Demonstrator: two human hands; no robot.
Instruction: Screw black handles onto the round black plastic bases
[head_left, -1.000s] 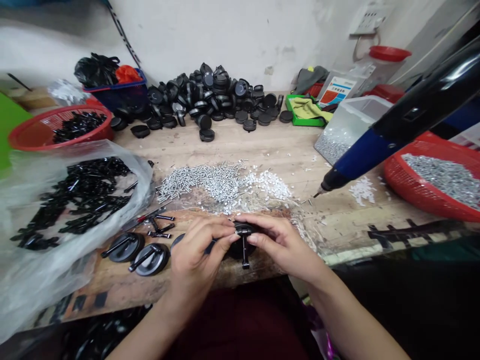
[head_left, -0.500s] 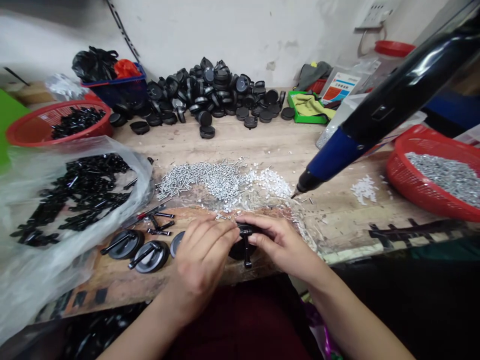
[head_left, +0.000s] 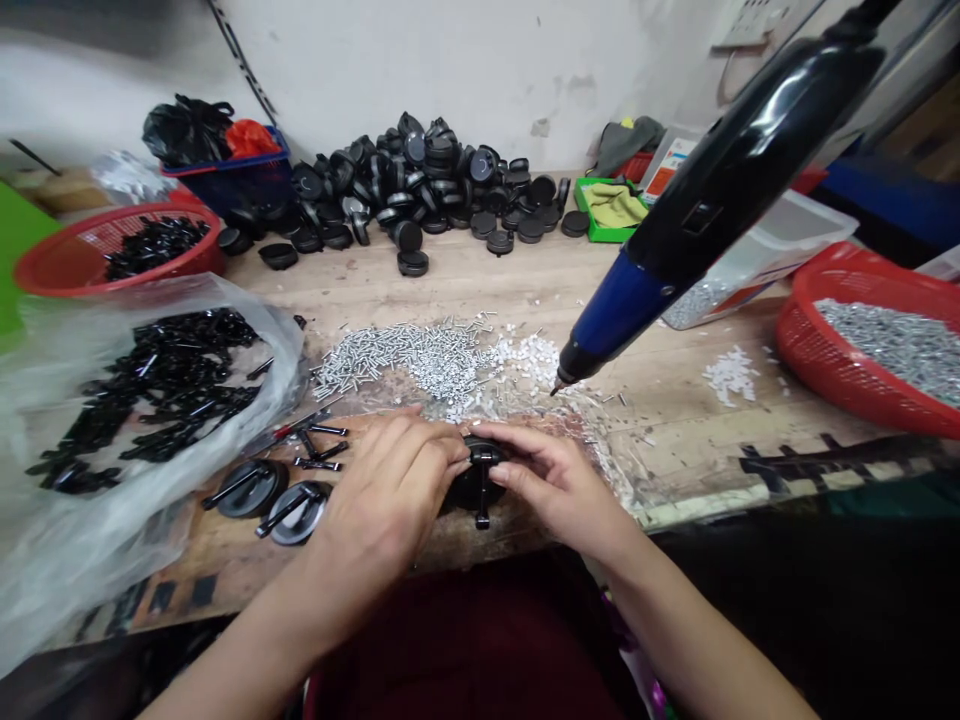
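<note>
Stained tabletop (head_left: 330,292), black disc (head_left: 466,489), glossy lever (head_left: 483,502)

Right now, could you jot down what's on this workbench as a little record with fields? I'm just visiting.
right hand: thumb and fingers around a black round part with a lever
left hand: fingertips at the same part; whether they pinch anything is hidden
beside left hand: two round parts with levers
beyond hands: loose metal pins, white bits
tool: blue-and-black driver, slanting tip-down, in neither hand
far left: red basket of black pieces
far right: red basket of metal pieces
by wall: heap of black round parts
</note>
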